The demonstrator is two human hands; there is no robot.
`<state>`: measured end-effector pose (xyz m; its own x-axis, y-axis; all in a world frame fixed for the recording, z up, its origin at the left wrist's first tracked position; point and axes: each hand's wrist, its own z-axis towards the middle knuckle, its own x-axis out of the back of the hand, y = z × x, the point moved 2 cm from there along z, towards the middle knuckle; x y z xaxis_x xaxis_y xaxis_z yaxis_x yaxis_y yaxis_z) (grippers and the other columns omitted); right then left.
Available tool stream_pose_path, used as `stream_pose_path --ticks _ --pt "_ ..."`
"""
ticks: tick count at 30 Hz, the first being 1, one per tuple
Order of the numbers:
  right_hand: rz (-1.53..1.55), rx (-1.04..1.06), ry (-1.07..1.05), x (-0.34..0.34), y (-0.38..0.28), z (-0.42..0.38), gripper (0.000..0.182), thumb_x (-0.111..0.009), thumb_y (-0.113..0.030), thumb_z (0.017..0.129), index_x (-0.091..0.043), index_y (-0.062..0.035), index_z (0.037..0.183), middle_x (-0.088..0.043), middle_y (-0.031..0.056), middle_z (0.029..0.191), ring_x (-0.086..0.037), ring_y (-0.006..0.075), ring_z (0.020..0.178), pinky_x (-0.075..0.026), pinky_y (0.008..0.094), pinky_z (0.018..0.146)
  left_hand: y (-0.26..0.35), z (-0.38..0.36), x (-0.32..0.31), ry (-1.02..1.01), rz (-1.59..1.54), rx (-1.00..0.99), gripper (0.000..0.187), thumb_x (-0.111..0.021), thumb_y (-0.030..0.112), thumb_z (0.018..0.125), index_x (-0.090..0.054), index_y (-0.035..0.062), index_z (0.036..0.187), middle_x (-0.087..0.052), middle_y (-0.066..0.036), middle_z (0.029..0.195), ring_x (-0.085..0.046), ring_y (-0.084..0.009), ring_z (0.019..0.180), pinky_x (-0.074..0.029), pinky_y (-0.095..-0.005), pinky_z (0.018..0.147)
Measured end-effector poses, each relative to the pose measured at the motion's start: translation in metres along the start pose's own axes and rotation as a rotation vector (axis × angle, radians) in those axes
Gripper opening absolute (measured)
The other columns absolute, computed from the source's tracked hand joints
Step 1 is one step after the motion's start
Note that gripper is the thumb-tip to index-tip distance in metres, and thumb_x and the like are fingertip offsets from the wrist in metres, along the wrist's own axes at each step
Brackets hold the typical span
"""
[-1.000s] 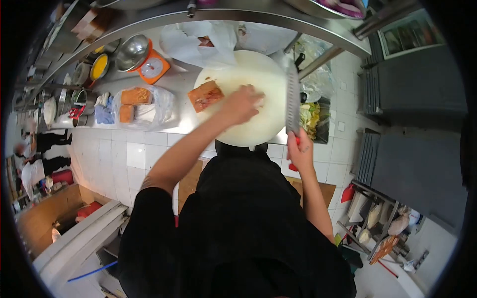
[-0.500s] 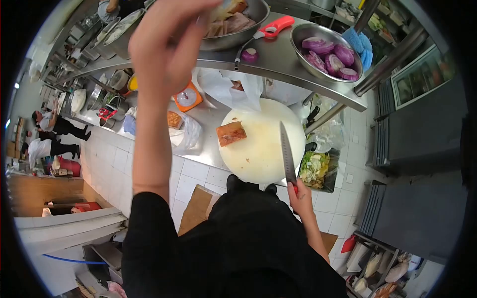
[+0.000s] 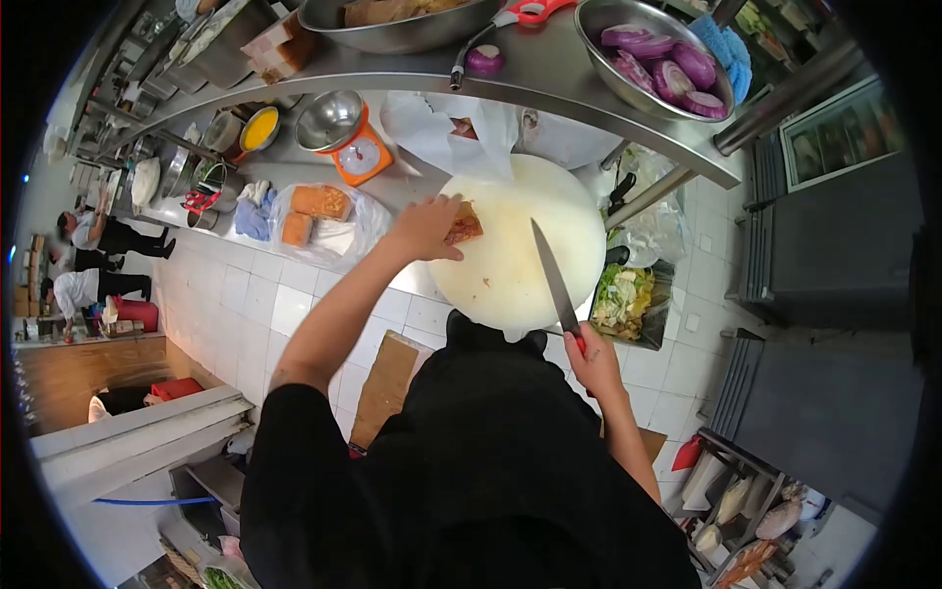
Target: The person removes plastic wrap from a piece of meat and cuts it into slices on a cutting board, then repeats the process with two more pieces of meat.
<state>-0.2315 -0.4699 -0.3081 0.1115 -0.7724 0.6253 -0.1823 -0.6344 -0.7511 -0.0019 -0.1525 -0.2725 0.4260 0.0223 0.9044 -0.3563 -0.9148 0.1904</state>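
On the round white cutting board [image 3: 520, 285] lies a reddish-brown piece of cooked meat [image 3: 467, 228]. My left hand [image 3: 424, 228] covers its left half, fingers along the far side and thumb toward me; the exact contact is partly hidden. In my right hand [image 3: 595, 361] is a long kitchen knife [image 3: 555, 275] with a red and black handle. Its blade points away from me, over the right part of the board and apart from the meat. Left of the board, more browned blocks of meat [image 3: 320, 202] sit in a clear plastic bag [image 3: 363, 231].
An orange scale [image 3: 359, 157] carries a metal bowl [image 3: 330, 120]. Across the raised steel shelf [image 3: 549, 93] stand a bowl of red onions [image 3: 672, 71] and a large metal bowl [image 3: 402, 37]. A bin of vegetable scraps [image 3: 628, 302] is at the right. Several people are far left.
My left hand has come down from above the shelf onto the meat on the board. The knife stays in my right hand, tilted slightly more to the left.
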Motion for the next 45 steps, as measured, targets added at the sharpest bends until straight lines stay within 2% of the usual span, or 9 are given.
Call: stream_pose_path --ticks 1,3,8,11,14,18,26,35,45 --pt "-0.002 -0.007 0.001 0.001 -0.002 0.003 0.03 -0.067 -0.025 0.104 -0.057 -0.0006 0.091 -0.066 0.0242 0.07 -0.065 0.0481 0.067 -0.048 0.0532 0.061 -0.006 0.008 0.003 -0.005 -0.003 -0.005 0.075 -0.087 0.017 0.083 -0.058 0.0152 0.152 -0.056 -0.014 0.153 -0.053 -0.0395 0.139 -0.045 -0.0511 0.115" --pt "-0.059 -0.016 -0.063 0.0 -0.008 0.012 0.029 -0.066 -0.026 0.104 -0.057 -0.0015 0.092 -0.067 0.0241 0.071 -0.067 0.0477 0.069 -0.05 0.0541 0.063 -0.014 0.013 0.004 -0.047 0.299 -0.579 0.078 -0.081 0.006 0.08 -0.059 0.0237 0.153 -0.047 -0.012 0.165 -0.047 -0.0399 0.147 -0.043 -0.0488 0.12" --pt "-0.1 -0.056 -0.075 -0.012 -0.028 0.035 0.026 -0.066 -0.026 0.104 -0.057 -0.0028 0.097 -0.07 0.0226 0.073 -0.069 0.0476 0.072 -0.054 0.0553 0.067 -0.045 -0.025 0.016 0.174 -0.107 -0.492 0.075 -0.077 0.003 0.084 -0.057 0.0187 0.155 -0.045 -0.015 0.167 -0.042 -0.0395 0.152 -0.04 -0.0451 0.125" --pt "-0.205 0.003 -0.072 -0.02 -0.037 0.039 0.024 -0.063 -0.024 0.104 -0.056 -0.0026 0.098 -0.071 0.0225 0.074 -0.069 0.0481 0.072 -0.055 0.0565 0.068 -0.043 -0.032 -0.032 0.203 -0.838 -0.32 0.069 -0.077 0.015 0.097 -0.049 0.0045 0.159 -0.049 -0.023 0.16 -0.048 -0.038 0.148 -0.042 -0.0432 0.121" --pt "-0.317 -0.036 -0.147 -0.023 -0.05 0.044 0.022 -0.062 -0.022 0.105 -0.056 -0.002 0.099 -0.071 0.0232 0.075 -0.07 0.0482 0.072 -0.055 0.0576 0.069 -0.013 -0.036 -0.057 0.51 -0.549 -0.356 0.073 -0.079 0.018 0.095 -0.047 0.0054 0.16 -0.053 -0.023 0.153 -0.052 -0.0408 0.14 -0.044 -0.0462 0.117" --pt "-0.391 0.082 -0.135 -0.005 -0.108 0.061 0.02 -0.061 -0.019 0.104 -0.056 -0.0005 0.099 -0.071 0.0238 0.074 -0.071 0.0473 0.073 -0.056 0.0574 0.07 -0.013 -0.034 -0.059 0.687 -0.659 -0.353 0.072 -0.084 0.021 0.088 -0.053 0.0049 0.15 -0.053 -0.023 0.15 -0.054 -0.0426 0.135 -0.046 -0.0472 0.114" --pt "-0.421 0.157 -0.17 0.013 -0.158 0.082 0.019 -0.059 -0.018 0.105 -0.055 -0.0008 0.099 -0.07 0.0218 0.073 -0.07 0.0472 0.073 -0.054 0.0583 0.069 -0.012 -0.021 -0.06 0.538 -0.639 -0.455 0.068 -0.087 0.022 0.084 -0.054 0.0048 0.141 -0.051 -0.023 0.147 -0.054 -0.0455 0.134 -0.051 -0.0464 0.109" --pt "-0.448 0.121 -0.281 0.012 -0.17 0.054 0.009 -0.059 -0.005 0.093 -0.059 0.0027 0.098 -0.072 0.0247 0.075 -0.075 0.0433 0.074 -0.06 0.0531 0.07 -0.007 -0.012 -0.06 0.717 -0.445 -0.561 0.033 -0.08 0.02 0.082 -0.069 0.0076 0.111 -0.064 -0.013 0.131 -0.055 -0.0415 0.123 -0.047 -0.0509 0.105" --pt "-0.453 0.053 -0.395 0.032 -0.194 0.061 0.01 -0.054 -0.004 0.095 -0.06 0.0044 0.096 -0.072 0.0269 0.077 -0.075 0.0437 0.076 -0.06 0.0524 0.071 -0.005 -0.004 -0.069 0.805 -0.411 -0.549 0.03 -0.078 0.02 0.075 -0.07 0.014 0.103 -0.066 -0.01 0.127 -0.059 -0.0391 0.113 -0.053 -0.0482 0.095"
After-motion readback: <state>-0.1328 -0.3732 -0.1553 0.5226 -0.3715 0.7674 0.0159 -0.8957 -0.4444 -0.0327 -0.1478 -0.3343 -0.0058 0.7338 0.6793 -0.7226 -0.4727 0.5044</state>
